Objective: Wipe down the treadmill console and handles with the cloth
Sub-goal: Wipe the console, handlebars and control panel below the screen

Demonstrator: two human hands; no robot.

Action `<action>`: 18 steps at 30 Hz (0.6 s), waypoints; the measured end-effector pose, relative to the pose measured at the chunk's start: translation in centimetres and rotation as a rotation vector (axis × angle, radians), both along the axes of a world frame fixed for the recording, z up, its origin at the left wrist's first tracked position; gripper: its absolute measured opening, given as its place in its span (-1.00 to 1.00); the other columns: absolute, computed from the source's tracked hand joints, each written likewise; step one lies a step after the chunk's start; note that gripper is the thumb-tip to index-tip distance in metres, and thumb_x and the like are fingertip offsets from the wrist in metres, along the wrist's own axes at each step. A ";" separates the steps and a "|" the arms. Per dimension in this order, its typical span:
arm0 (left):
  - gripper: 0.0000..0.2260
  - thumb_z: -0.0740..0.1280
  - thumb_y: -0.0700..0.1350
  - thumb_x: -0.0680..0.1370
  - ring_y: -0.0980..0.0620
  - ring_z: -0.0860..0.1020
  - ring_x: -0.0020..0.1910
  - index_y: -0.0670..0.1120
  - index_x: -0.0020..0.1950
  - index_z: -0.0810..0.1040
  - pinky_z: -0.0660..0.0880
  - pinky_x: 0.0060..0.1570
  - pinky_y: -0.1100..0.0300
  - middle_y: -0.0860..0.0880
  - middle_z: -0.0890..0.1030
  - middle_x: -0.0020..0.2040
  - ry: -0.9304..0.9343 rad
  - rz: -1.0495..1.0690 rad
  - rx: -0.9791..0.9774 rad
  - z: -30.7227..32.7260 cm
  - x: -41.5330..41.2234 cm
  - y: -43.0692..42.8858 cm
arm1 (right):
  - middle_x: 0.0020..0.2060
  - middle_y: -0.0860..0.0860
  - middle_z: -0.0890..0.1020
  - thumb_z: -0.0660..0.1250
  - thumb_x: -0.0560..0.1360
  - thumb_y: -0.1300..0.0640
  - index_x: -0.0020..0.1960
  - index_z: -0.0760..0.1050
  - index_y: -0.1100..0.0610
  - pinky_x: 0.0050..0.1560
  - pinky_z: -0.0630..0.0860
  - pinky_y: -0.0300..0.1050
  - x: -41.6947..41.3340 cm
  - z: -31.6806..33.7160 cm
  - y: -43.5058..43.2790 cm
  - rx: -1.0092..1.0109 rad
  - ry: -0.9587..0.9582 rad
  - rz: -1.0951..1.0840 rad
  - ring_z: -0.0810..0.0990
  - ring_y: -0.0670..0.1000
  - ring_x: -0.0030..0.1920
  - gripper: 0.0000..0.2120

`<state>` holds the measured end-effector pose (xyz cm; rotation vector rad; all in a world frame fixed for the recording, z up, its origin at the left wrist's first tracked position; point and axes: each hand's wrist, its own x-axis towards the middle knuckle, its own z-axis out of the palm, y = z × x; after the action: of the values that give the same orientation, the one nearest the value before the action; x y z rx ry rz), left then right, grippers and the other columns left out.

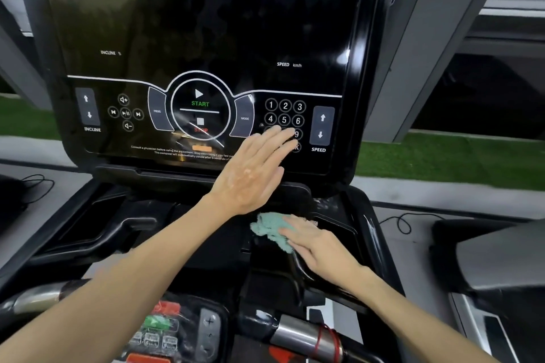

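Both hands are flat-fingered: right hand (315,242) presses crumpled teal cloth (269,230) just below glossy black treadmill console (206,38), where left hand (250,171) rests.

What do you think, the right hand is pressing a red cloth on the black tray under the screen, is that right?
Not quite. The cloth is green, not red, as the head view shows. The rest holds: the right hand presses it on the black tray under the screen.
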<state>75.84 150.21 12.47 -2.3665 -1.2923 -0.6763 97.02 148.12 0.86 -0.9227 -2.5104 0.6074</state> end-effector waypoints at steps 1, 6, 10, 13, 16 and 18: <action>-0.58 0.15 -0.18 0.62 -0.15 0.27 0.50 -0.23 0.47 0.34 0.24 0.46 -0.05 -0.17 0.34 0.50 0.006 -0.011 0.005 0.1 0.8 0.0 | 0.40 0.02 0.42 0.18 0.62 0.13 0.34 0.48 0.10 0.44 0.15 -0.31 0.6 0.2 -0.2 0.011 0.012 0.003 0.32 -0.01 0.44 -0.68; -0.59 0.12 -0.16 0.63 -0.14 0.27 0.51 -0.24 0.48 0.34 0.27 0.43 -0.08 -0.17 0.32 0.51 0.012 -0.023 -0.024 -0.2 4.1 0.1 | 0.30 0.20 0.45 0.28 0.38 0.44 0.29 0.42 0.23 0.30 0.41 0.08 -1.8 1.5 0.0 0.177 -0.125 0.099 0.40 0.20 0.30 -0.51; -0.58 0.12 -0.14 0.63 -0.14 0.27 0.50 -0.24 0.48 0.33 0.28 0.43 -0.09 -0.17 0.32 0.51 0.042 -0.021 -0.035 -0.8 5.2 0.3 | 0.33 0.13 0.46 0.20 0.34 0.52 0.44 0.34 0.07 0.36 0.32 0.01 -5.1 2.3 0.1 0.042 -0.138 0.126 0.27 0.21 0.39 -0.27; -0.57 0.14 -0.13 0.63 -0.13 0.25 0.52 -0.23 0.49 0.31 0.25 0.45 -0.07 -0.16 0.31 0.52 0.060 0.010 -0.031 -1.0 5.1 0.5 | 0.43 0.14 0.35 0.15 0.41 0.45 0.46 0.33 0.07 0.47 0.15 0.01 -4.2 2.1 0.0 0.061 -0.147 0.172 0.17 0.20 0.45 -0.34; -0.56 0.13 -0.12 0.63 -0.13 0.24 0.52 -0.23 0.50 0.30 0.24 0.46 -0.06 -0.16 0.30 0.52 0.063 0.023 -0.031 -1.1 5.3 0.4 | 0.50 0.08 0.24 0.13 0.54 0.24 0.40 0.42 0.09 0.52 0.04 0.02 0.0 0.5 -0.5 0.024 -0.111 0.211 0.08 0.11 0.52 -0.56; -0.55 0.11 -0.10 0.64 -0.12 0.23 0.52 -0.22 0.51 0.29 0.22 0.47 -0.04 -0.14 0.29 0.53 0.065 0.043 -0.027 -1.1 5.4 0.5 | 0.53 -0.04 0.15 0.12 0.63 0.10 0.45 0.35 0.02 0.52 -0.03 -0.17 2.6 -0.2 -1.2 -0.065 -0.088 0.177 -0.03 -0.04 0.55 -0.61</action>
<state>81.28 150.67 11.32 -2.3548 -1.3282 -0.5673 99.65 146.95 0.70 -0.7707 -2.6856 0.7216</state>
